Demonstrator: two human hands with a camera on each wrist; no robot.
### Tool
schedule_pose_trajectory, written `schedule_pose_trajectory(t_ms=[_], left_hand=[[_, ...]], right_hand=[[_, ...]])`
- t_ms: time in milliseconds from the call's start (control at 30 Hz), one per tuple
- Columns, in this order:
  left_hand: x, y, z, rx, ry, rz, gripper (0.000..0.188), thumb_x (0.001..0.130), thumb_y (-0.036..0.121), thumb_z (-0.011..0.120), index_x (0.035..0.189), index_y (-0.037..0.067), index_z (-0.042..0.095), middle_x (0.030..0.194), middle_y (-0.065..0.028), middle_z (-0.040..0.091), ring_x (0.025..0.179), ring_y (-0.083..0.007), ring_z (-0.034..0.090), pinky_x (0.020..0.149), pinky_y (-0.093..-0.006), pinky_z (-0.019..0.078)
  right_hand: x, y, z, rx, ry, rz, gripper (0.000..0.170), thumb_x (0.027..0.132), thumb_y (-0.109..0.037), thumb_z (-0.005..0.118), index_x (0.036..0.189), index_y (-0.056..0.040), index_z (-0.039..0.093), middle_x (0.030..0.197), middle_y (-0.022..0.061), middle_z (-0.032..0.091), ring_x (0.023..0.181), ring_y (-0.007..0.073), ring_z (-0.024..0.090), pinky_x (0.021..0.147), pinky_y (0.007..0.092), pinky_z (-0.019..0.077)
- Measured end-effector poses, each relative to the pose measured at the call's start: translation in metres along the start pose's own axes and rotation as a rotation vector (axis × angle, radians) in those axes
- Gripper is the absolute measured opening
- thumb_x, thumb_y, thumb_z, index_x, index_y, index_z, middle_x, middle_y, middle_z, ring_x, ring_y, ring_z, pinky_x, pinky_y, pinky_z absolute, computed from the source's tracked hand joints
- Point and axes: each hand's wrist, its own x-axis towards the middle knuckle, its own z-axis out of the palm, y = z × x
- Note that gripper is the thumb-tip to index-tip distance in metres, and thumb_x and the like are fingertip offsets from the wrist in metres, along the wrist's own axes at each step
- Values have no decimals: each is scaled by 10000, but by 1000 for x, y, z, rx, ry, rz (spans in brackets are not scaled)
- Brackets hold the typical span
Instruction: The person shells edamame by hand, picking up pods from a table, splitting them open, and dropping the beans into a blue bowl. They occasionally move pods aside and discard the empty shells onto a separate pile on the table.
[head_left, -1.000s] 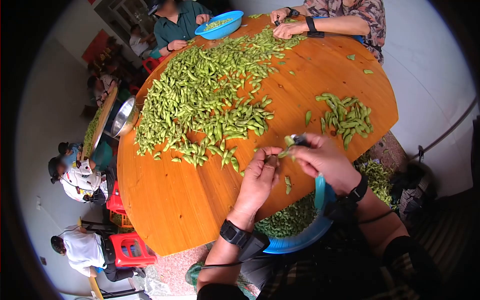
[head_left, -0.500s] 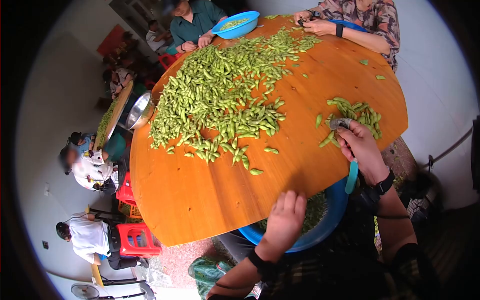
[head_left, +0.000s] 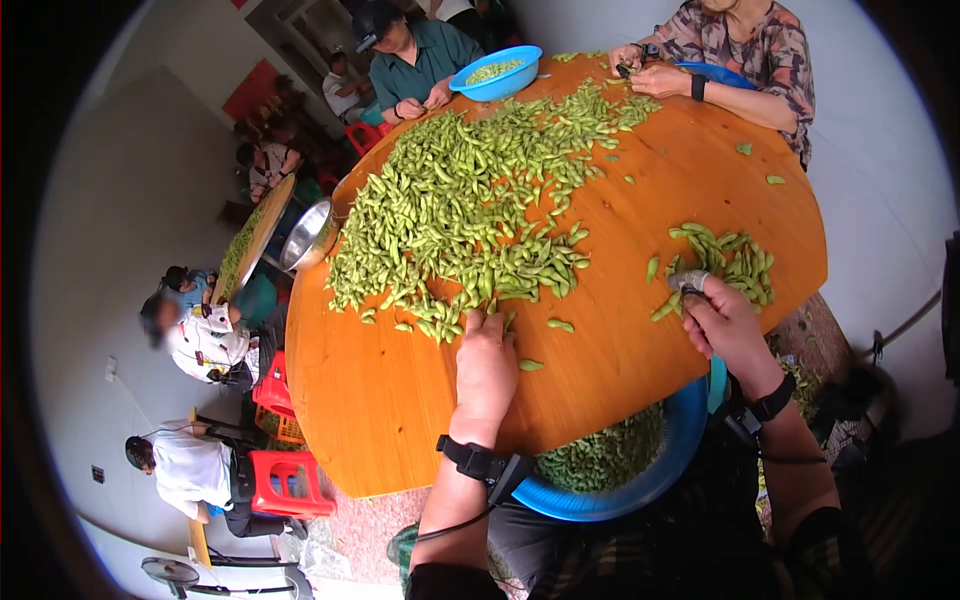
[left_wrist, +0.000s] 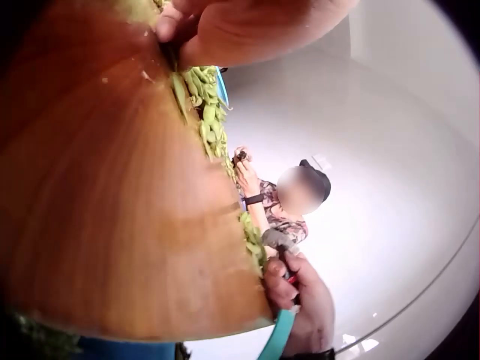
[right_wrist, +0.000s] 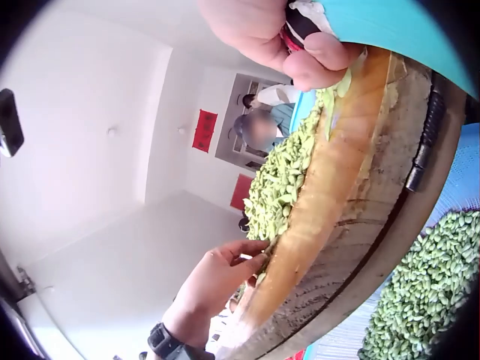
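The wooden table (head_left: 600,320) is honey-orange with darker brown grain. On it, edamame pods (head_left: 450,190) glow yellow-green (the beans (right_wrist: 431,292) below its edge look deeper green, their basin (head_left: 687,440) bright blue). Near its edge, a tool handle (left_wrist: 278,335) is turquoise; beyond it, a shirt (head_left: 787,60) mottles pink, black and beige.

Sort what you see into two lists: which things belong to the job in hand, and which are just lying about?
Part of the job:
- soybean pods
- teal-handled tool in the right hand
- blue basin

Apparently just lying about:
- electric fan
- red plastic stool
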Motion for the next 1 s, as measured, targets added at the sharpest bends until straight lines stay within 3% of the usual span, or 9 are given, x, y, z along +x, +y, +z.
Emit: schedule_pose_trajectory(t_ms=[200, 267, 367, 533, 600, 633, 700, 933, 1000], left_hand=[[-1, -3, 1, -258, -75, -44, 185, 829, 17, 606, 1013, 14, 632, 1004, -223, 599, 857, -384, 618, 738, -425, 519], [-5, 22, -6, -418, -184, -140, 197, 877, 4, 576, 1065, 19, 636, 1006, -185, 624, 870, -304, 639, 756, -353, 517], [-18, 48, 3, -1103, -228, -204, 288, 934, -29, 525, 1197, 37, 621, 990, -71, 626, 933, -143, 593, 812, -258, 470], [-25, 51, 12, -772, -217, 4, 342, 902, -27, 570, 1238, 31, 600, 963, -116, 602, 824, -190, 608, 720, -269, 486], [-27, 55, 12, -554, -78, 253, 388, 882, -20, 604, 1267, -3, 567, 902, -85, 574, 692, -126, 561, 635, -240, 474], [-29, 61, 9, -557, -76, 255, 388, 882, -20, 604, 1267, -3, 567, 902, -85, 574, 692, -126, 561, 635, -240, 474], [-31, 72, 5, -571, -119, 130, 404, 855, -10, 612, 1257, 18, 574, 923, -181, 588, 755, -302, 614, 683, -337, 516], [-30, 58, 24, -588, 8, 213, 373, 846, 2, 623, 1216, 3, 578, 929, -196, 609, 757, -350, 633, 643, -349, 522], [-28, 57, 26, -661, -15, 180, 336, 854, -6, 616, 1188, -2, 585, 911, -172, 612, 693, -279, 635, 598, -319, 509]], right_hand=[[-7, -3, 27, -56, -218, 58, 265, 960, -94, 467, 1207, -62, 559, 715, 13, 564, 512, 61, 514, 456, 218, 422], [-8, -5, 50, -2, -303, 71, 209, 964, -98, 475, 1142, -43, 571, 720, 17, 572, 522, 59, 522, 457, 212, 425], [-6, -9, 72, 142, -327, 136, 147, 970, -106, 481, 1045, -22, 574, 722, 14, 575, 521, 55, 522, 453, 206, 424], [-8, -8, 72, 199, -314, 147, 128, 972, -117, 487, 944, -19, 565, 723, 6, 570, 528, 48, 526, 443, 203, 406], [-10, -8, 71, 161, -319, 116, 117, 966, -103, 495, 926, -18, 563, 723, 6, 573, 526, 49, 525, 436, 204, 398], [-11, -8, 70, 159, -317, 115, 117, 966, -103, 495, 926, -18, 563, 723, 6, 573, 526, 49, 525, 436, 204, 398], [-9, -9, 71, 124, -327, 76, 107, 960, -88, 498, 911, -15, 560, 719, 7, 572, 525, 50, 524, 433, 203, 392], [-10, -9, 76, 179, -308, 130, 105, 955, -74, 495, 905, -14, 565, 700, 13, 557, 512, 53, 501, 429, 205, 364], [-10, -11, 77, 200, -284, 133, 90, 954, -70, 498, 924, -15, 562, 704, 11, 550, 503, 51, 482, 430, 203, 357]])
